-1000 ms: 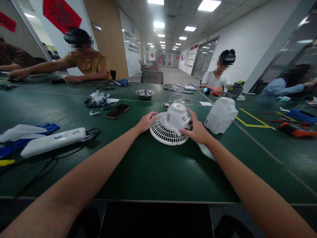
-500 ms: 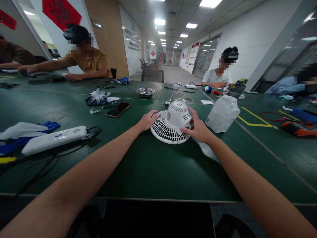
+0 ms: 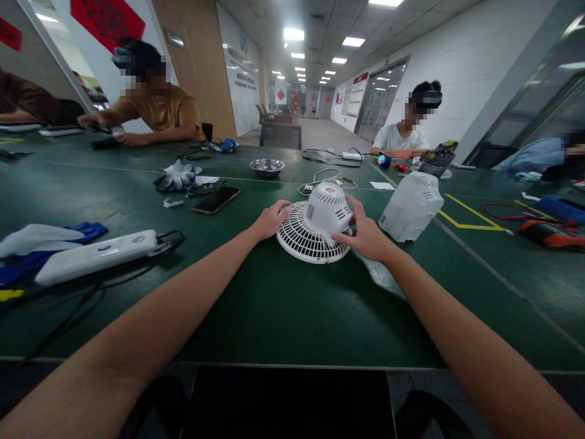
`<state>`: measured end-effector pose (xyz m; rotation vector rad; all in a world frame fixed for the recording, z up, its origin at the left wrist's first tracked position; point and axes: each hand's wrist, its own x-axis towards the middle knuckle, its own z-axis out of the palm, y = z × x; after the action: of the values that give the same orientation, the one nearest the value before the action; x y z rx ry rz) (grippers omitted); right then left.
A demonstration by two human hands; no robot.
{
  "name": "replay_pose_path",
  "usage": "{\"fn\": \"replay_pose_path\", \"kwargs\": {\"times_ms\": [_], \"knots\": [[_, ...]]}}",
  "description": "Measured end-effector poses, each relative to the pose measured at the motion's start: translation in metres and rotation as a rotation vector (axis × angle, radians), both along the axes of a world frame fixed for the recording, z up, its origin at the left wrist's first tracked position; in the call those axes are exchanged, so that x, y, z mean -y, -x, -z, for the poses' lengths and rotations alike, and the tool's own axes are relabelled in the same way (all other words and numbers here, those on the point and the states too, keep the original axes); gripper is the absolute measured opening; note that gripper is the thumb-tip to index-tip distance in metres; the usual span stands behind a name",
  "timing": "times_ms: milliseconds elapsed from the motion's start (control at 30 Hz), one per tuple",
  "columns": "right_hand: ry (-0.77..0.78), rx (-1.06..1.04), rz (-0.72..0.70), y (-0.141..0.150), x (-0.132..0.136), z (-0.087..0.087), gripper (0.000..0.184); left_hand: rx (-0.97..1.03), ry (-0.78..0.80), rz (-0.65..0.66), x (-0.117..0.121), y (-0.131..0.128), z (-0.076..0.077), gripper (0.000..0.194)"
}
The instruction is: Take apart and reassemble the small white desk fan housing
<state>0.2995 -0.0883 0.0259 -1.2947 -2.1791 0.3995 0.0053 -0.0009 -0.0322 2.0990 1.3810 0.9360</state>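
Observation:
A white fan head point(image 3: 327, 213) lies face down on the green table, its round grille underneath and its rounded motor housing on top. My left hand point(image 3: 270, 221) grips the left rim of the grille, thumb and fingers at the edge. On the other side, my right hand point(image 3: 365, 235) is curled round the right side of the motor housing, its thumb at the front and its fingers behind. To the right of that hand stands a translucent white plastic casing point(image 3: 410, 210) with slots near its top.
Left are a white power strip point(image 3: 98, 256), blue-and-white gloves point(image 3: 46, 244) and a phone point(image 3: 216, 200). Behind the fan lie a white cable point(image 3: 320, 178) and a metal bowl point(image 3: 267, 166). An orange-black meter point(image 3: 551, 236) lies right. Several people sit round the table.
Both hands keep their hold, and the fan head stays in place. The view shifts slightly. At the far left, the co-worker in the mustard shirt has drawn an outstretched arm inward.

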Motion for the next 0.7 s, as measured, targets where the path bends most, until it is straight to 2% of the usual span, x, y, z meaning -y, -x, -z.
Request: {"fn": "replay_pose_path", "kwargs": {"times_ms": [700], "knots": [[-0.001, 0.008, 0.0, 0.0027, 0.0016, -0.0021, 0.102, 0.015, 0.036, 0.012, 0.0027, 0.0003, -0.0028, 0.049]]}}
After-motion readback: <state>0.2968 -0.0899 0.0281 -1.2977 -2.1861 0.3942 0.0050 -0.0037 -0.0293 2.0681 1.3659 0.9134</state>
